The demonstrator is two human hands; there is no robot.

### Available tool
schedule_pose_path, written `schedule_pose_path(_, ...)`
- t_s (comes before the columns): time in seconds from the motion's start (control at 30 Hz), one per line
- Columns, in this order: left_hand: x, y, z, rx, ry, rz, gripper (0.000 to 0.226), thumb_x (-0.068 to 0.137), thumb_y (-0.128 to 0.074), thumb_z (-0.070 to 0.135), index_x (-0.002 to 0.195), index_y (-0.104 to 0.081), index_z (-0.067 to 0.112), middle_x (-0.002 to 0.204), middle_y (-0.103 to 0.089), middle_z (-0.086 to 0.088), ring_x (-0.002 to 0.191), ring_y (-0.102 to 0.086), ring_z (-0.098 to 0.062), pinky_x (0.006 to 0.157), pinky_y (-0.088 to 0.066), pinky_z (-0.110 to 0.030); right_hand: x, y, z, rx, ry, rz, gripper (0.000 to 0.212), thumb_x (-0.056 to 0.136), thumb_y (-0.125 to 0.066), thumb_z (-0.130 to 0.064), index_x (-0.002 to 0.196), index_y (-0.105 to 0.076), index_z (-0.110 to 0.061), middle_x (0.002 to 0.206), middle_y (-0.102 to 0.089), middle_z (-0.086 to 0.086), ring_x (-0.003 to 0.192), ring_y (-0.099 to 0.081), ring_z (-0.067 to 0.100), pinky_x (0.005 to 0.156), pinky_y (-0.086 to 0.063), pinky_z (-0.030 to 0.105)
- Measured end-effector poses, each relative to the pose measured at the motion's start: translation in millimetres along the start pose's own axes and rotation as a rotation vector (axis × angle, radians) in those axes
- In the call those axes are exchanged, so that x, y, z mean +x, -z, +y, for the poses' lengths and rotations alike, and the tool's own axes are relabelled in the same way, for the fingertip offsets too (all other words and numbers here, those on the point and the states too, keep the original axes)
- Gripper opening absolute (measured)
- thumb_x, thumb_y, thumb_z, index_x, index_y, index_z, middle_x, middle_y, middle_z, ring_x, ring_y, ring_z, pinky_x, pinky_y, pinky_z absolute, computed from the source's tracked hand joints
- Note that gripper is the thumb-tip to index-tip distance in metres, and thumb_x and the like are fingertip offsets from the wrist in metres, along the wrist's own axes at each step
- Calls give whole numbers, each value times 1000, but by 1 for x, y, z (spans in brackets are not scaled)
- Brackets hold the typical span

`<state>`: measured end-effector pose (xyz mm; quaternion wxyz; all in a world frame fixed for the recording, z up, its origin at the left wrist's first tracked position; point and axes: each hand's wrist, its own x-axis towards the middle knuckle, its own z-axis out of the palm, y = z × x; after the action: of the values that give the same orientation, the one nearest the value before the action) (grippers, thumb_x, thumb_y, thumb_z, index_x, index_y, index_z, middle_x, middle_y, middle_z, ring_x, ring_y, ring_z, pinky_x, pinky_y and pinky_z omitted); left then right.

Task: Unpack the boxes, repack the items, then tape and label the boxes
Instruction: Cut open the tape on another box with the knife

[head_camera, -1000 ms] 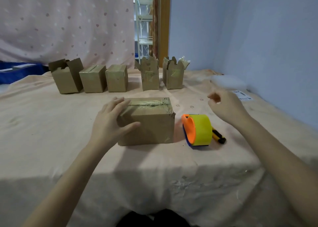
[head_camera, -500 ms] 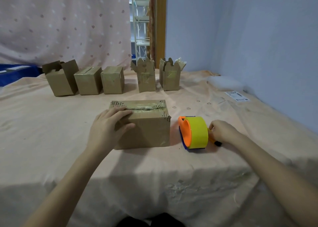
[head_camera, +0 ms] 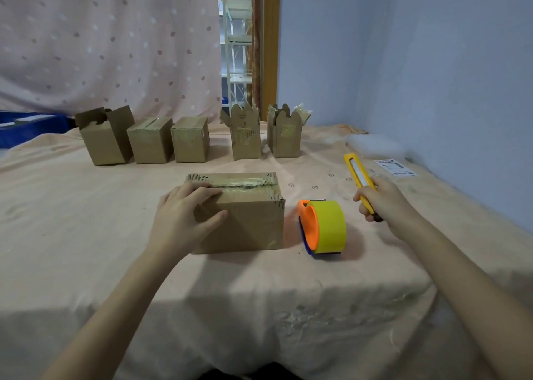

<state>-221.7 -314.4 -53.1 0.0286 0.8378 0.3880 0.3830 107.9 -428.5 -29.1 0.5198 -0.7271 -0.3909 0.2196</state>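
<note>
A taped cardboard box [head_camera: 248, 221] stands in the middle of the peach-covered table [head_camera: 86, 235]. My left hand [head_camera: 184, 218] grips its near left corner, fingers over the top and thumb on the front face. Right of the box sits a yellow tape roll in an orange and blue dispenser [head_camera: 323, 227]. My right hand [head_camera: 380, 199] holds a yellow utility knife [head_camera: 357, 172] lifted off the table, its tip pointing away from me. A white label sheet [head_camera: 395, 167] lies at the far right.
Several small cardboard boxes line the back of the table: an open one [head_camera: 103, 137] at the left, two closed ones [head_camera: 170, 139], and two open torn ones [head_camera: 265, 133] to the right. A blue wall runs along the right side. A white bag [head_camera: 375, 146] lies near it.
My right hand dropped to the knife beside the dispenser, took hold of it and has lifted it up. My left hand stayed on the box.
</note>
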Motion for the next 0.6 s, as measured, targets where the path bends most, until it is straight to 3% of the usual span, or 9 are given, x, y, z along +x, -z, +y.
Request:
schedule_pose_path(0.13, 1, 1, 1, -30, -3, -1, 62, 72, -45, 62, 112, -68, 22, 121, -57, 5, 110, -50, -17, 92, -35, -34, -20, -1, -27, 175, 106, -251, 17, 98, -41, -2, 91, -56, -3, 70, -48, 14, 58, -42, 19, 50, -34, 25)
schedule_pose_path(0.23, 1, 0, -1, -10, -29, -15, 62, 75, -44, 60, 113, -69, 18, 120, -59, 1, 109, -52, -23, 90, -38, -36, -33, -10, -40, 151, 235, -348, 17, 101, -39, -3, 93, -54, -3, 58, -52, -5, 53, -43, 10, 46, -36, 19)
schedule_pose_path(0.3, 0, -1, -3, 24, -45, -14, 59, 77, -44, 57, 112, -70, 16, 118, -62, 0, 105, -56, -28, 88, -40, -37, -38, -17, -44, 169, 275, -369, 15, 101, -40, -3, 95, -53, -2, 60, -52, -9, 52, -42, 7, 45, -35, 18)
schedule_pose_path(0.43, -4, 0, -2, 65, -56, 7, 54, 79, -44, 54, 110, -70, 19, 117, -64, 2, 102, -59, -28, 88, -34, -30, -41, -30, -48, 261, 283, -353, 17, 101, -39, -6, 111, -50, 3, 77, -49, 3, 51, -38, 6, 41, -30, 16)
schedule_pose_path(0.6, -8, 3, -1, 80, -51, -12, 54, 78, -44, 56, 110, -70, 22, 116, -64, 4, 103, -58, -25, 88, -36, -32, -46, -45, -51, 345, 295, -368, 16, 102, -40, -15, 104, -55, -10, 69, -50, -2, 45, -34, 5, 38, -26, 14)
